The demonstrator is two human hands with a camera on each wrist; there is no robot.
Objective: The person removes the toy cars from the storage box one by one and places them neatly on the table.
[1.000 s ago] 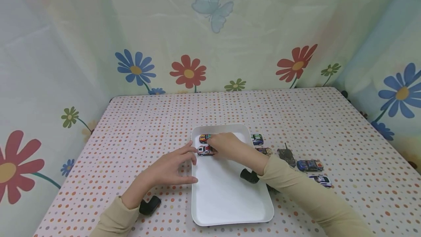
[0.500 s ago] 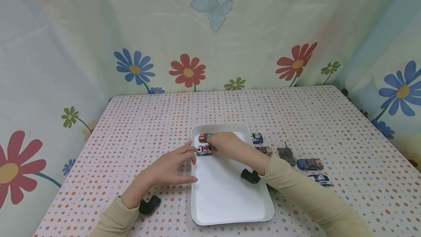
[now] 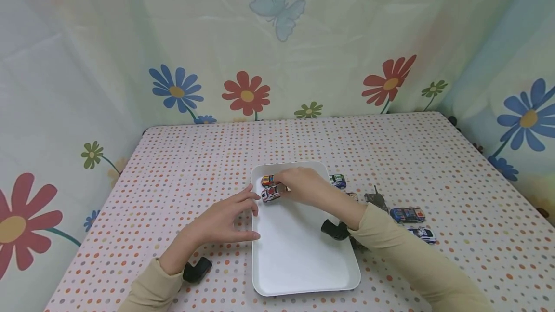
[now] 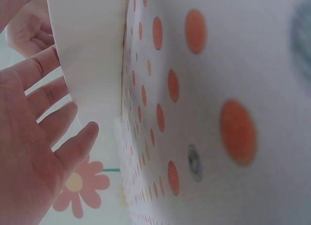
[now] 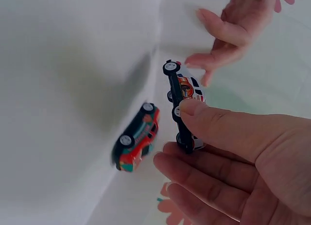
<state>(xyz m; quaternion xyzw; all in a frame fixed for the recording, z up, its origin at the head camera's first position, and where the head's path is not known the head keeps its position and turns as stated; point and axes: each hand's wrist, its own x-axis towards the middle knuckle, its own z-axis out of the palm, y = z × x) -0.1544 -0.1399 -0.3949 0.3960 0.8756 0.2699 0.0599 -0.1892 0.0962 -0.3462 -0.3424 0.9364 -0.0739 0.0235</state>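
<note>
A white toy car (image 3: 271, 193) with red and dark markings is pinched between the thumb and fingers of my right hand (image 3: 303, 185). It is raised and tilted over the far left part of the white tray (image 3: 299, 259); its wheels and underside edge show in the right wrist view. Close beside it, an orange and green toy car (image 5: 137, 138) sits on the tray floor, partly covered by my right hand in the head view. My left hand (image 3: 223, 220) has its fingers spread, with the fingertips at the tray's left rim.
Right of the tray stand several toys: a green and white car (image 3: 338, 181), a dark toy tank (image 3: 376, 200), a blue and orange car (image 3: 407, 214) and a white car (image 3: 422, 235). Another is mostly behind my right forearm. A dotted cloth covers the table.
My right hand has lifted the white car off the tray floor, and the car now tilts. The left hand stays at the rim.
</note>
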